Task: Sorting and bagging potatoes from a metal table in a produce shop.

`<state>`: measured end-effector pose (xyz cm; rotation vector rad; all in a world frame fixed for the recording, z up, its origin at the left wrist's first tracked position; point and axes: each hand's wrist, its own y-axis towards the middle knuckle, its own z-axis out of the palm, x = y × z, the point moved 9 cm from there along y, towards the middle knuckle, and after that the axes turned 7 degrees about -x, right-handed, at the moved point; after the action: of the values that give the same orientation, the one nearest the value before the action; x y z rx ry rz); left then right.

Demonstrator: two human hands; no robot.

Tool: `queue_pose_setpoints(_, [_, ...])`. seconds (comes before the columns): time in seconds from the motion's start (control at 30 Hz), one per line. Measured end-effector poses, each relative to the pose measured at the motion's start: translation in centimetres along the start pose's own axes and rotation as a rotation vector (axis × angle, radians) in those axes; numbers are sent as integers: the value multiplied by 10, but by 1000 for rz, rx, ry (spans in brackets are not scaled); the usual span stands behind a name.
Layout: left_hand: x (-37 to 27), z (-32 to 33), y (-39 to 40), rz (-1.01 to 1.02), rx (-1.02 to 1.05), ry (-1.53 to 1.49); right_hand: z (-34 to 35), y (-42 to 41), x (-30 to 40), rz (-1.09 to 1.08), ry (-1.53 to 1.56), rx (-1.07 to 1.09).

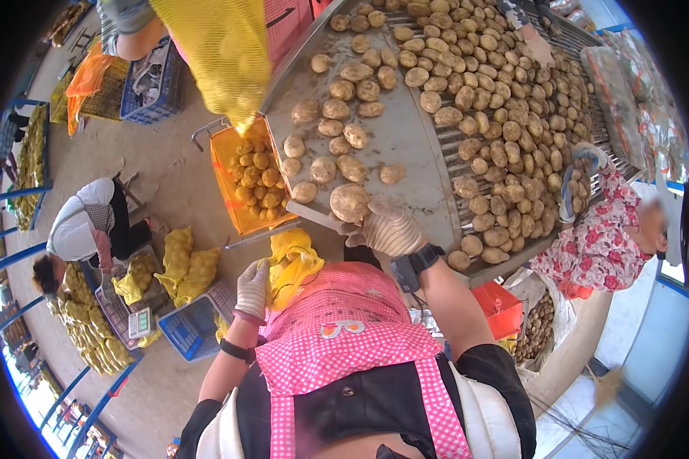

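Note:
My right hand [393,228], in a striped knit glove, has its fingers at a large potato [349,202] by the lower edge of the metal sorting table [419,149]. Whether it grips the potato is hard to tell. More potatoes lie loose beyond it on the sheet metal. My left hand [253,288], gloved too, is shut on a bunched yellow mesh bag [292,267] in front of the pink checked apron. An orange mesh bag [217,166] hangs spread open at the table's left edge, with potatoes [261,178] inside.
A heap of potatoes [505,115] covers the slatted rollers at right, where a co-worker in a floral top [599,241] stands. A filled yellow mesh bag [224,57] hangs at the top. At left, another person [86,221] bends by a scale [141,323], filled bags and a blue crate [189,335].

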<state>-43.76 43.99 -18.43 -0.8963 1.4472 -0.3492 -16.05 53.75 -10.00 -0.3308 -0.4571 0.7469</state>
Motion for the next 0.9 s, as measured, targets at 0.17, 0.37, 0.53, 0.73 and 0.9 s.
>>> queue_pose_setpoints(0.17, [-1, 5, 1, 13, 3, 48, 25, 5, -5, -21, 105, -56])
queue_pose_setpoints(0.37, [-6, 7, -3, 21, 11, 33, 29, 15, -7, 3, 204, -187])
queue_pose_setpoints(0.53, [-5, 6, -2, 19, 31, -1, 25, 20, -11, 35, 145, -167])
queue_pose_setpoints(0.73, [-9, 8, -5, -15, 12, 10, 16, 27, -20, 74, 223, -210])
queue_pose_setpoints(0.9, [-7, 7, -2, -11, 7, 37, 55, 6, 28, -449, -467, -401])
